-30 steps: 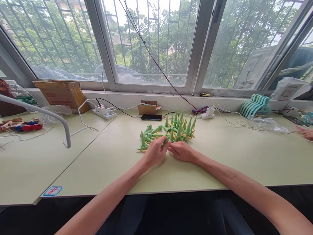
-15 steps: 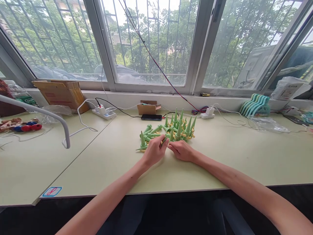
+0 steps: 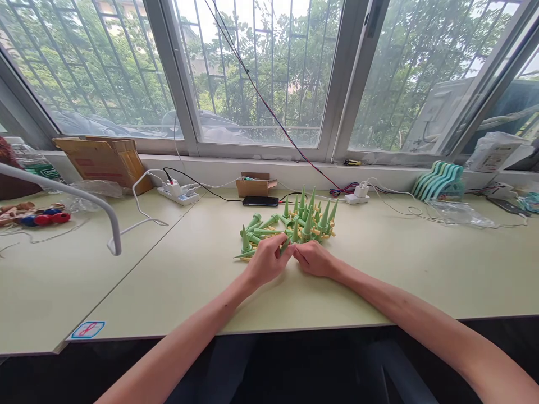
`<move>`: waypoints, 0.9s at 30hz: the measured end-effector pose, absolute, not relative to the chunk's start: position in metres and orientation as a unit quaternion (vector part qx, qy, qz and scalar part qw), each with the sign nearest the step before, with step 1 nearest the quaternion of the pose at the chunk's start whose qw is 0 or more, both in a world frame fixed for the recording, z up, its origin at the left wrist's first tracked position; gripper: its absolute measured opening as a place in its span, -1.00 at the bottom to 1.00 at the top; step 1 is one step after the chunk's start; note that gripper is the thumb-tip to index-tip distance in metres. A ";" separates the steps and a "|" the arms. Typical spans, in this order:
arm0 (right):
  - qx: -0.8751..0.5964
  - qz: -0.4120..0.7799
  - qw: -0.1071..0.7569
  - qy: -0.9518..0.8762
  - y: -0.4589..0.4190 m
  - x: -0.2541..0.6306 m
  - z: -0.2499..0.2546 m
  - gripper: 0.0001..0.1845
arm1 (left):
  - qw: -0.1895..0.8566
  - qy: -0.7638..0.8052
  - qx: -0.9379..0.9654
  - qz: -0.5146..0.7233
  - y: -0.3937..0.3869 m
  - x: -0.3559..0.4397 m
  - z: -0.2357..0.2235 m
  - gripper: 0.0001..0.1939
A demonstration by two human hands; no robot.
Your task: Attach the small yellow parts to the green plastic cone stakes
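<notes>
My left hand (image 3: 272, 256) is closed around a green watering spike (image 3: 285, 245), of which only a short piece shows between thumb and fingers. My right hand (image 3: 312, 258) meets it from the right, its fingers pinched together at the left fingertips; whatever they grip is hidden. Just behind the hands stand several upright green spikes (image 3: 307, 223) with small yellow valve pieces (image 3: 332, 227) at their bases. More green spikes (image 3: 255, 227) lie in a loose heap behind and left of my left hand, one of them standing (image 3: 245, 239).
A black phone (image 3: 260, 201) lies in front of a small cardboard box (image 3: 256, 184) at the back. Power strips (image 3: 179, 195) with cables line the window side. A grey curved bar (image 3: 96, 205) juts in at left; mint hangers (image 3: 440, 180) stand back right.
My left fingertips have shifted slightly right, closer against the right hand, and more of the green spike shows in the left hand. The rest of the spikes stay put.
</notes>
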State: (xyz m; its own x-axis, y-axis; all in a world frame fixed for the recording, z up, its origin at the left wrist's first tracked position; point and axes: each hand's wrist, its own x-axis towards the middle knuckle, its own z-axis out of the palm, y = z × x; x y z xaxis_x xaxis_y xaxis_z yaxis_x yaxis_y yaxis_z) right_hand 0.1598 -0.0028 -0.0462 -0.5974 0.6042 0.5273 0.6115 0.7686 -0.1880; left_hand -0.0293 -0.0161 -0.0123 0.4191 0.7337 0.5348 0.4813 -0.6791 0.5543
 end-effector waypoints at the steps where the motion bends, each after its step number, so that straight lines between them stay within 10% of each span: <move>1: -0.340 -0.006 0.294 -0.893 -0.003 0.160 -0.046 -0.60 | 0.160 0.367 0.827 0.394 -0.016 -0.029 -0.012 -0.73; 14: -0.365 0.003 0.321 -0.874 -0.004 0.159 -0.044 -0.55 | 0.257 0.362 0.784 0.434 -0.017 -0.031 -0.009 -0.43; 27: -0.334 -0.030 0.378 -0.863 -0.004 0.161 -0.046 -0.57 | 0.221 0.456 0.733 0.453 -0.013 -0.028 -0.005 -0.70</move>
